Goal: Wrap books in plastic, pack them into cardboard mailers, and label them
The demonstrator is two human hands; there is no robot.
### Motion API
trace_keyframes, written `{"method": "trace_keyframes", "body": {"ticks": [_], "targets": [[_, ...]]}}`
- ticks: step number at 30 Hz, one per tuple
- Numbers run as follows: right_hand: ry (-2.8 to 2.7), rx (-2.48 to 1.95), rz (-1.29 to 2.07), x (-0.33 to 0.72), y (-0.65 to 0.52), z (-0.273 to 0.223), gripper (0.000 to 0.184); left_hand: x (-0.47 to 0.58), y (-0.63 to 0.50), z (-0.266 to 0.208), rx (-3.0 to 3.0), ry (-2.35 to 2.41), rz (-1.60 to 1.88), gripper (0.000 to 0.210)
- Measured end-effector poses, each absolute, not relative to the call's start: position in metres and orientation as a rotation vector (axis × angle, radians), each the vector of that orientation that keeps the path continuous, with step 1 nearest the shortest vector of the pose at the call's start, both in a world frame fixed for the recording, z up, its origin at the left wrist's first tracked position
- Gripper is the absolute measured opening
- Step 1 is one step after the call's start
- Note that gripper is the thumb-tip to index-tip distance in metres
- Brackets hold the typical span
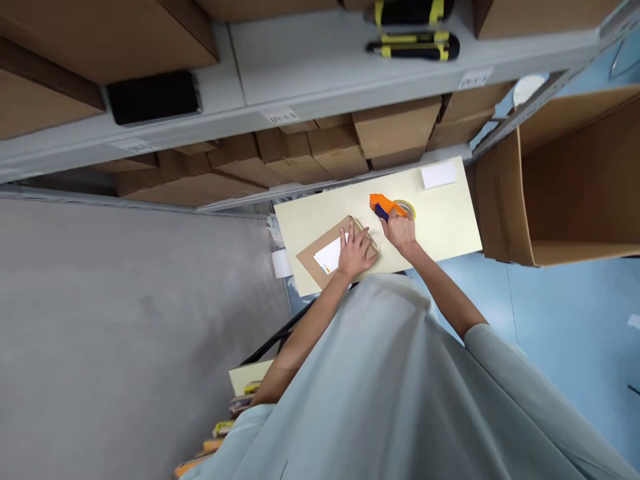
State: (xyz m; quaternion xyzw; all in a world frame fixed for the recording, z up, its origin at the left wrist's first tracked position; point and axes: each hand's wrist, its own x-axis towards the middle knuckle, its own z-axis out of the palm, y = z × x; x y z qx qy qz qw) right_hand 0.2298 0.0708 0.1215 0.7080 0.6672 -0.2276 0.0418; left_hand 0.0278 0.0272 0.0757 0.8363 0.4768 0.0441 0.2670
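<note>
My left hand (356, 252) lies spread and flat on a brown cardboard packet (316, 248), its fingers pointing away from me. Part of a white label (329, 256) with a small coloured mark shows beside that hand. To the right, my right hand (399, 230) is wrapped around the dark blue handle of an orange tape dispenser (384, 202). A roll of tape (409, 209) sits at the dispenser's right end. Dispenser and packet are apart. Both hands are over a narrow cream tabletop (450, 230).
A white slip of paper (439, 175) lies at the table's far right. Behind stands a grey shelf (300, 60) with cardboard boxes (397, 127), a black phone-like slab (154, 98) and box cutters (415, 47). A large open carton (505, 193) stands on the right.
</note>
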Motion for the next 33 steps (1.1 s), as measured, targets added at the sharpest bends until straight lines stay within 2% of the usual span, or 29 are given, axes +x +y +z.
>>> {"method": "trace_keyframes", "body": {"ticks": [3,5,10,14,18,23,26,29,31,33], "targets": [[2.109,2.208,-0.632,0.229,0.083,0.163,0.062,0.026,0.034,0.094,2.204,1.331,0.267,0.073],[2.153,2.241,-0.599,0.224,0.090,0.194,0.062,0.026,0.045,0.112,2.208,1.370,0.473,0.083],[2.432,2.144,-0.427,0.208,0.139,0.267,0.059,0.032,0.103,0.183,2.345,1.428,0.905,0.083],[2.793,1.897,-0.260,0.200,0.219,0.321,0.050,0.033,0.175,0.241,2.329,1.494,1.071,0.083],[2.690,1.819,-0.161,0.191,0.296,0.360,0.042,0.032,0.246,0.271,2.248,1.527,1.098,0.081],[2.563,1.791,-0.097,0.180,0.333,0.376,0.032,0.035,0.282,0.275,2.229,1.522,0.905,0.072],[2.562,1.800,-0.094,0.175,0.339,0.375,0.033,0.037,0.267,0.269,2.236,1.513,0.854,0.064],[2.563,1.841,-0.148,0.177,0.340,0.366,0.044,0.028,0.227,0.251,2.211,1.488,0.830,0.058],[2.580,1.918,-0.172,0.187,0.335,0.348,0.058,0.011,0.189,0.229,2.170,1.491,0.844,0.058],[2.877,2.031,0.024,0.204,0.321,0.316,0.062,-0.013,0.144,0.200,2.088,1.553,0.871,0.059]]}}
